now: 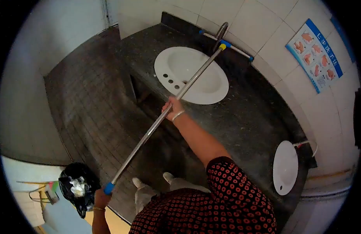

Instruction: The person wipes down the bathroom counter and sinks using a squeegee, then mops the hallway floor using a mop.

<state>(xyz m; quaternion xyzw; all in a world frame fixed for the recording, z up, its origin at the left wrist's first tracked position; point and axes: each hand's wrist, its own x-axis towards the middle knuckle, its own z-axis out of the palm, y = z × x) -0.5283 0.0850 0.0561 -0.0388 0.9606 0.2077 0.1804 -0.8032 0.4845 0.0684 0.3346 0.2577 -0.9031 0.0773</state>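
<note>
A squeegee with a long silver pole [149, 132] runs diagonally across the view, from the lower left up to the back of the counter. Around the blue grip at its lower end, my left hand [102, 198] is closed. My right hand [172, 109] wraps the pole near its middle, in front of the counter edge. The squeegee's crossbar [240, 52], with blue ends and a yellow joint, lies at the backsplash beside the faucet [223, 29]; whether it touches the wall I cannot tell. Beneath the pole is a white oval sink [164, 58] with several holes in its rim.
The dark stone counter [243, 124] curves along the tiled wall. A second white basin [286, 167] with a hose sits at right. A handwashing poster [315, 54] hangs above. On the floor at lower left stands a black trash bag [69, 183] with white paper in it.
</note>
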